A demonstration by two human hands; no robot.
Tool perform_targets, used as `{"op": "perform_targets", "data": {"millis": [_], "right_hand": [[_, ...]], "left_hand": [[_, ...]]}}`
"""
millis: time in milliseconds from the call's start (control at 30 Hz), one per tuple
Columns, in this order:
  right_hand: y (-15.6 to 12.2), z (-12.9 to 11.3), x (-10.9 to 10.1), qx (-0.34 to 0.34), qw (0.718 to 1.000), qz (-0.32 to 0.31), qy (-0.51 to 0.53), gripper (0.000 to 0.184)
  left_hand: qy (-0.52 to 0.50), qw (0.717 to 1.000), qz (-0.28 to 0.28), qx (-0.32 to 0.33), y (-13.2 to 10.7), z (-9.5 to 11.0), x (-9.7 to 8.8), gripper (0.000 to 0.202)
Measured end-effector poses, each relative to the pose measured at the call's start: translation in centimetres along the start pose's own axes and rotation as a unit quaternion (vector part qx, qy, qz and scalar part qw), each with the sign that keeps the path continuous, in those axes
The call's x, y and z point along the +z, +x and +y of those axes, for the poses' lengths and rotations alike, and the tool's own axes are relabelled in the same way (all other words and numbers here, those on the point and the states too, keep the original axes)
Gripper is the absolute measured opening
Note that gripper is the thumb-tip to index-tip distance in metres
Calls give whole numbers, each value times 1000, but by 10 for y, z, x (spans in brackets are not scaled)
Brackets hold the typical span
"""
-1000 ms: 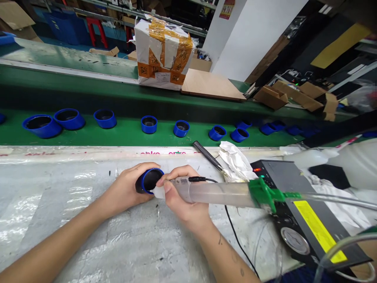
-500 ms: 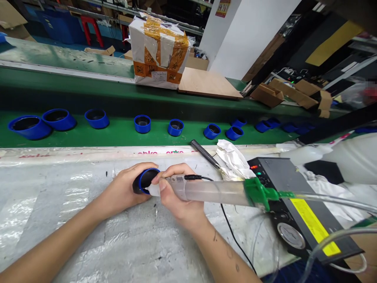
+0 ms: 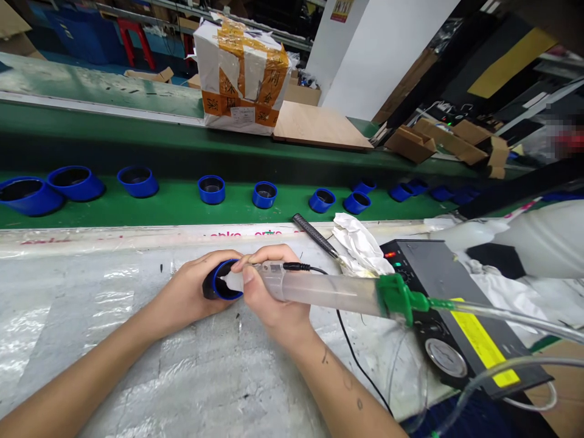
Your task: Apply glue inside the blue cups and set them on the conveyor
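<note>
My left hand is wrapped round a blue ring-shaped cup with a dark inside, tilted so its opening faces right and up. In my right hand is a translucent dispensing syringe, held like a thick pen. Its pale tip reaches into the mouth of the cup near the inner wall; whether it touches cannot be made out. A green cap closes the syringe's back end, where a clear hose joins. A black cable plugs in near my right fingers.
Several blue cups stand along the green conveyor belt ahead. A black-handled tool and crumpled white tissue lie behind the syringe. To the right sits a dark dispenser box, beside a large white jug.
The syringe tip has shifted left, across the cup's opening towards its left inner wall. My left hand keeps its grip on the cup. The whole view has shifted slightly.
</note>
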State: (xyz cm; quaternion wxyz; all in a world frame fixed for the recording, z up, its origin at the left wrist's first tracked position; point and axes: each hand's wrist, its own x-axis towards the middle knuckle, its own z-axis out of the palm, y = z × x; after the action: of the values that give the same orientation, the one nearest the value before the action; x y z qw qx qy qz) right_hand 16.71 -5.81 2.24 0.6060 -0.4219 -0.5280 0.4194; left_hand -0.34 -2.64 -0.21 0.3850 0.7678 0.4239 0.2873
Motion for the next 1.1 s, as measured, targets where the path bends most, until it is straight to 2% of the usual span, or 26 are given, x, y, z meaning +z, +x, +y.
{"op": "perform_targets", "data": {"millis": [267, 1100], "right_hand": [[4, 3, -1, -15, 1000, 26, -2, 12], [10, 3, -15, -49, 994, 86, -56, 10]], "left_hand": [[8, 1000, 7, -11, -1, -2, 1, 51], [27, 1000, -7, -2, -3, -8, 3, 50]]}}
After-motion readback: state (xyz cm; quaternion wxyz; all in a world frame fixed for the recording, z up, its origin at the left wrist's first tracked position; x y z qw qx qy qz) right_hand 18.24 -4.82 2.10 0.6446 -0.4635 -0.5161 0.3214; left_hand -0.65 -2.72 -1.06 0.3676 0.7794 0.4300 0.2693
